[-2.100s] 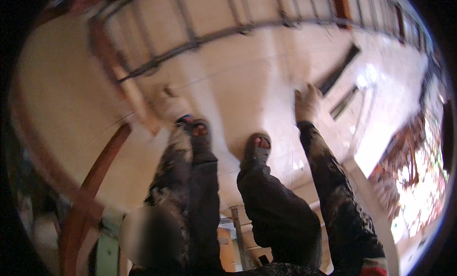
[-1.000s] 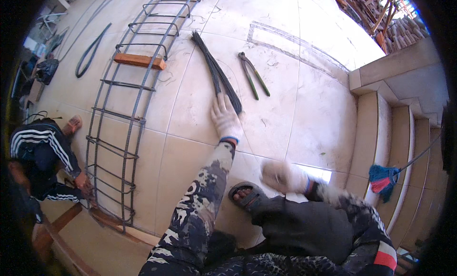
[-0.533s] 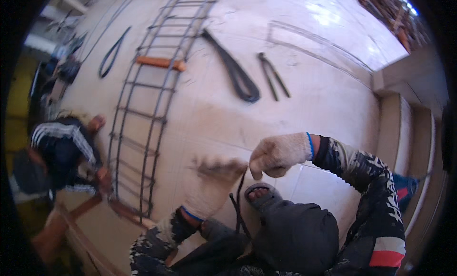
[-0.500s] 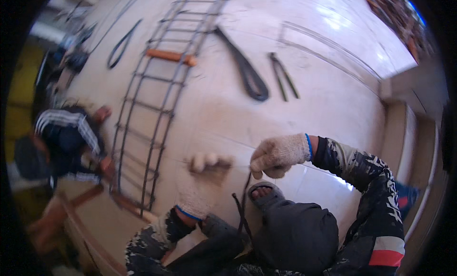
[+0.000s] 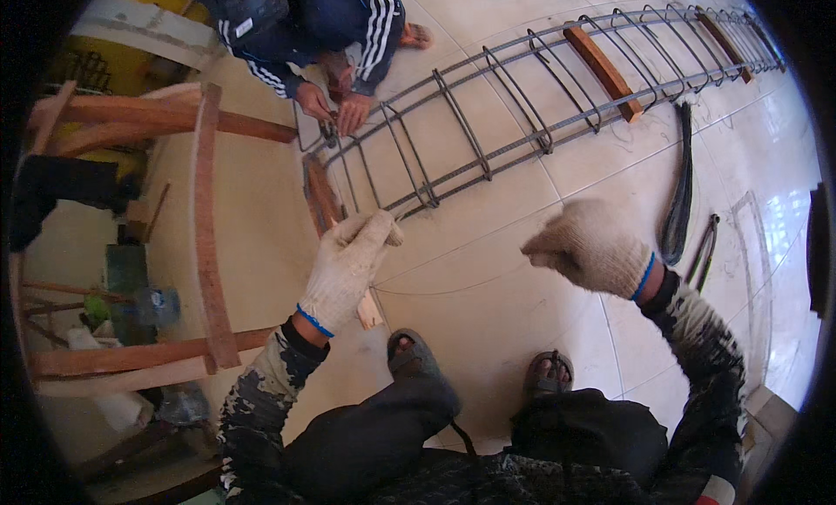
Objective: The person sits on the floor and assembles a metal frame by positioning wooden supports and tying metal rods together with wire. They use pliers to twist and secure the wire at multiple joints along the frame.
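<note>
Both of my hands wear off-white knit gloves with blue cuffs. My left hand (image 5: 347, 265) is closed, its fingertips close to the near bar at the left end of a rebar cage (image 5: 486, 161); whether it touches the bar or pinches something is hidden. My right hand (image 5: 596, 248) hangs over the floor to the right, fingers bunched; what they hold, if anything, cannot be made out. A thin curved wire (image 5: 453, 292) runs between the two hands, and I cannot tell whether either one grips it.
Opposite me a co-worker's hands (image 5: 340, 109) work at the cage's far left corner. Wooden blocks (image 5: 603, 74) lie under the cage. A wooden frame (image 5: 209, 226) stands at left. A black wire bundle (image 5: 677, 187) and long-handled pliers (image 5: 704, 252) lie on the tiles at right.
My view has swung left, toward the cage's end and the co-worker. My hands have moved apart. The dark strand hanging by my right hand no longer shows there.
</note>
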`<state>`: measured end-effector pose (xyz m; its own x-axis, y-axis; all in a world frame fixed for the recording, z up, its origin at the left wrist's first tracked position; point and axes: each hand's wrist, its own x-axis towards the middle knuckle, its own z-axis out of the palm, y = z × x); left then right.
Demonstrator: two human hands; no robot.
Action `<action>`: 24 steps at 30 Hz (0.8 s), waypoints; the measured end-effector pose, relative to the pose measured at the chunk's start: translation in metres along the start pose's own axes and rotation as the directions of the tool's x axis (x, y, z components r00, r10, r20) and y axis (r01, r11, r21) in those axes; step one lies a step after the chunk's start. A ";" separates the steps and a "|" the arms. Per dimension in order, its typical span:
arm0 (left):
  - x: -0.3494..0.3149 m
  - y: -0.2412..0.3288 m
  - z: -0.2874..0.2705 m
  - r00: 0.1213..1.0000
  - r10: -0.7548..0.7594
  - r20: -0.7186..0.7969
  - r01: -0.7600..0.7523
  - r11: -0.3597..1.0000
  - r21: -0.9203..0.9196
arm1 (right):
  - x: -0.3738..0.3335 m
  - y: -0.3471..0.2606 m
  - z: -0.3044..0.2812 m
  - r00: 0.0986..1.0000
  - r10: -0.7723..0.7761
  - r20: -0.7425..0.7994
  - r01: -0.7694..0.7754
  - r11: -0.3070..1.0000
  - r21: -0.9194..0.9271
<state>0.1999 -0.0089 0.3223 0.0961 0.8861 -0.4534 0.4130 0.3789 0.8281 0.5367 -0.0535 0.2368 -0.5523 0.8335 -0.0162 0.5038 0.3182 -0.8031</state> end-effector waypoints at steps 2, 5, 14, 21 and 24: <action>0.000 -0.012 -0.008 1.000 -0.008 0.022 0.008 1.000 0.005 | 0.025 -0.037 -0.021 0.994 -0.102 -0.034 0.088 0.957 -0.276; 0.008 -0.020 -0.006 1.000 -0.024 0.001 0.024 0.997 -0.072 | 0.053 -0.044 -0.017 1.000 -0.004 0.004 0.004 0.995 0.096; 0.013 -0.041 0.001 0.999 0.035 -0.005 -0.035 0.999 0.017 | 0.084 -0.073 0.039 0.912 0.183 -0.367 -0.185 0.982 0.029; 0.020 -0.052 -0.014 0.997 -0.043 0.058 0.037 0.994 0.104 | 0.105 -0.044 0.053 0.968 -0.099 -0.229 -0.023 0.878 -0.479; 0.011 -0.051 -0.027 0.956 -0.223 0.189 0.257 0.949 -0.180 | 0.099 -0.030 0.050 0.916 -0.123 -0.381 -0.073 0.884 -0.462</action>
<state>0.1558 -0.0113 0.2837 0.1708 0.7125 -0.6806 0.2539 0.6356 0.7291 0.4338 -0.0032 0.2292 -0.3149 0.8966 0.3114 0.7926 0.4289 -0.4334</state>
